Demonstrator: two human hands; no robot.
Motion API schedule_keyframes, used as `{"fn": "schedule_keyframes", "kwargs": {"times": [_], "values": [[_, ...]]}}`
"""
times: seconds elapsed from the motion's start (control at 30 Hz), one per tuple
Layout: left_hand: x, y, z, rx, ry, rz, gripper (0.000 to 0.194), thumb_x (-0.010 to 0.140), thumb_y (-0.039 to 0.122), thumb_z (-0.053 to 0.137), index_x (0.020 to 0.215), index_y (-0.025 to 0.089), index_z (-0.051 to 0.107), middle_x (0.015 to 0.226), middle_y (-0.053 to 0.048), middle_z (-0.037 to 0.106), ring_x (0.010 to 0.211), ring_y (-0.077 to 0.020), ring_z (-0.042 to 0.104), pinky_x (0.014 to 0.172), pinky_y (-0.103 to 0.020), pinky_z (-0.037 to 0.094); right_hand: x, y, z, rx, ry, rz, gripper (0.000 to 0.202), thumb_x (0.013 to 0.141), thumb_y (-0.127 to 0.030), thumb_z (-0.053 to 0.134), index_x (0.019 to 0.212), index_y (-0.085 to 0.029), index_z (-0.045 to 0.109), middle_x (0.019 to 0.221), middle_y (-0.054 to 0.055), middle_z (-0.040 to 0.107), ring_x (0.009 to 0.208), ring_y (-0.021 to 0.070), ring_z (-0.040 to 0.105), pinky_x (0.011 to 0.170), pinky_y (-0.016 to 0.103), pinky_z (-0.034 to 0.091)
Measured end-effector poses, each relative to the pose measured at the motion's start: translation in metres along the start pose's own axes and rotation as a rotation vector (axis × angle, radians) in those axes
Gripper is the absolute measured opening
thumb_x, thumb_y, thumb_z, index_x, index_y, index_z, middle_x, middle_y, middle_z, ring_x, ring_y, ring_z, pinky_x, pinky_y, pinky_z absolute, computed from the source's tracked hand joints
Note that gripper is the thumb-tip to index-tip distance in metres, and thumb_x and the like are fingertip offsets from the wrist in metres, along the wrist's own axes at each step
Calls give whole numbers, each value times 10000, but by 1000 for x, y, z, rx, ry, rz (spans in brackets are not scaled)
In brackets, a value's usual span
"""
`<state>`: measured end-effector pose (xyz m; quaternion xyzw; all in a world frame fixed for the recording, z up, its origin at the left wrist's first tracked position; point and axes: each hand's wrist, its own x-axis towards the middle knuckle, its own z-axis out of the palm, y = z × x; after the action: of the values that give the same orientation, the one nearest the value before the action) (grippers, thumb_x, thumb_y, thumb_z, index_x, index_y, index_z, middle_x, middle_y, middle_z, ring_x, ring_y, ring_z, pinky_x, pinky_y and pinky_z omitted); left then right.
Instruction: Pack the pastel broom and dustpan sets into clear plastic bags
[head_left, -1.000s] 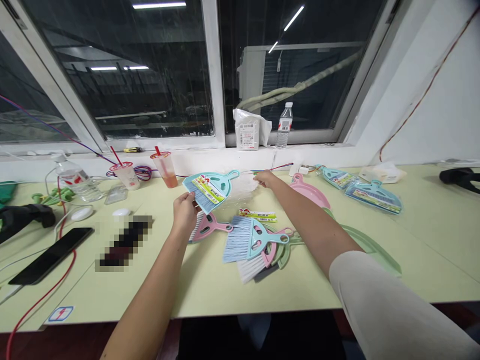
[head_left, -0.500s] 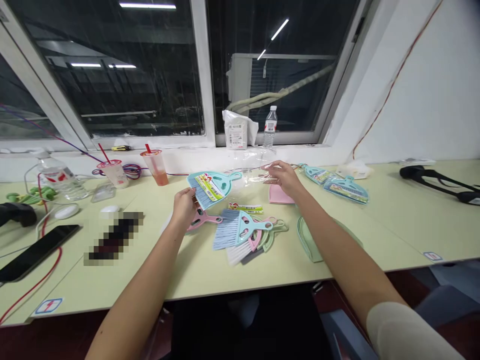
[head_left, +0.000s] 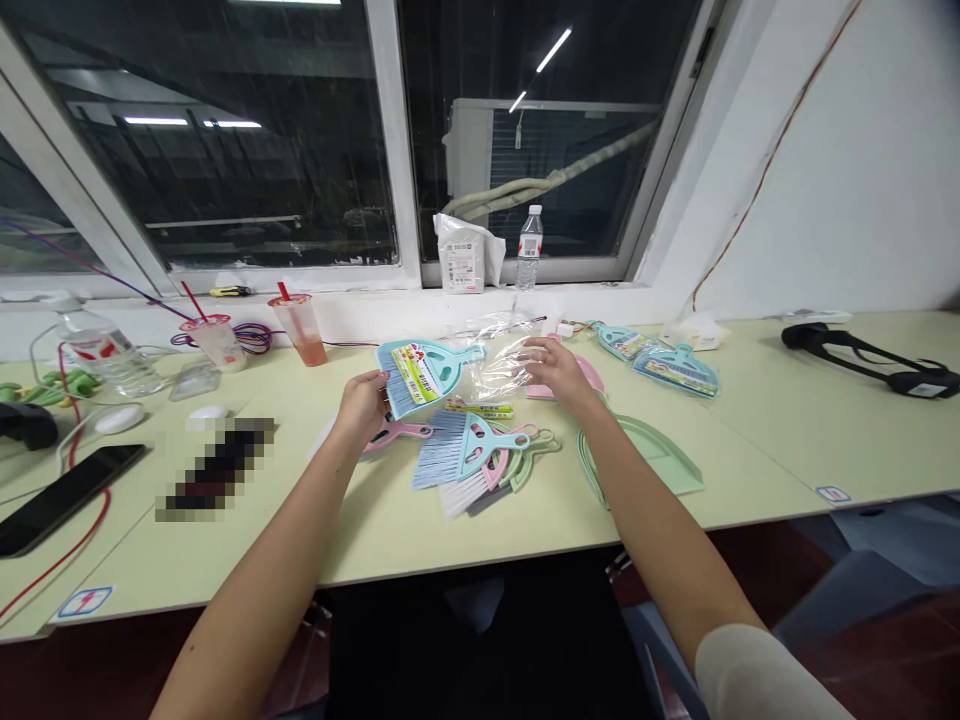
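My left hand (head_left: 363, 408) grips a light-blue dustpan with a blue-bristled brush (head_left: 406, 383) and a bright label card, tilted above the table. To its right, my right hand (head_left: 556, 372) has its fingers bent on a crumpled clear plastic bag (head_left: 498, 362). Below lie loose hand brushes: a blue one (head_left: 466, 446) on top, with pink and green handles partly under it. A pink handle (head_left: 401, 432) shows under my left hand. Green dustpans (head_left: 660, 450) lie beside my right forearm, and a pink dustpan (head_left: 589, 376) is partly hidden behind my right hand.
Bagged blue brush sets (head_left: 676, 369) lie at the back right, near black glasses-like gear (head_left: 862, 362). On the left are drink cups (head_left: 301, 335), a large water bottle (head_left: 109, 345) and a black phone (head_left: 71, 498). A smaller bottle (head_left: 529, 250) stands on the sill.
My right hand has come down a little with the plastic bag, which now lies more spread out beside the dustpan. My left hand keeps its hold. The view has shifted slightly.
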<state>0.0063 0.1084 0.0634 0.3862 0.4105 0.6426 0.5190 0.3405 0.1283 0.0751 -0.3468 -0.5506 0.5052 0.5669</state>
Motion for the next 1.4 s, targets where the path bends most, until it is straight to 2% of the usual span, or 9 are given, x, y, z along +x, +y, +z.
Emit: {"fn": "schedule_keyframes", "kwargs": {"times": [0.13,0.27,0.47,0.53,0.63,0.77,1.0,1.27,1.4], "values": [[-2,1,2,-2,-40,-25,204,740,193,731,915,90,707,864,-137,745,779,-266,737,744,-415,614,-2,7,0,-18,-47,55,546,642,-152,792,1119,-245,541,1057,53,770,792,241,779,694,376,629],[-4,0,1,7,-81,-9,202,749,216,736,910,93,727,882,-138,752,773,-254,729,713,-388,609,-6,5,1,42,-111,150,644,635,-141,839,1182,-243,515,1096,87,775,834,281,793,793,454,641],[-2,-2,-2,64,-178,-4,259,753,289,766,930,103,735,841,-114,736,693,-216,695,650,-343,581,-11,-7,1,155,-172,287,305,812,-306,788,1029,-208,597,1112,142,775,893,315,793,815,474,641],[-3,-2,-1,73,-195,-16,261,751,287,770,931,103,731,831,-106,729,674,-206,684,638,-335,577,-11,-6,2,197,-163,300,250,810,-254,791,945,-200,587,1085,139,778,920,317,790,840,469,641],[-6,-1,2,66,-187,-55,227,761,251,755,933,105,721,854,-110,731,687,-208,690,641,-344,589,-11,-1,6,253,-156,307,301,759,-109,800,908,-192,553,1071,142,774,954,317,787,900,476,630],[-13,1,6,61,-207,-127,189,786,186,719,956,102,713,871,-131,735,718,-247,713,631,-406,623,-12,5,14,318,-192,326,386,703,-17,785,985,-177,577,1026,120,772,988,334,779,915,508,626],[-18,-1,8,52,-356,-257,182,853,201,701,1000,95,710,910,-199,746,796,-337,755,627,-499,652,-9,9,20,383,-259,455,356,790,-242,771,1113,-215,623,1067,111,769,927,311,784,859,522,635],[-19,-2,11,43,-353,-309,171,926,199,637,1030,80,701,962,-225,763,742,-325,769,574,-465,659,-5,20,16,382,-240,414,376,824,-202,739,1172,-216,598,1049,88,765,879,277,784,863,509,640],[-18,-3,10,41,-348,-297,196,956,198,622,1077,64,699,954,-209,775,764,-283,776,668,-412,672,-2,21,13,429,-244,445,333,881,-156,660,1208,-187,611,1060,102,768,911,272,783,871,474,646]]}}
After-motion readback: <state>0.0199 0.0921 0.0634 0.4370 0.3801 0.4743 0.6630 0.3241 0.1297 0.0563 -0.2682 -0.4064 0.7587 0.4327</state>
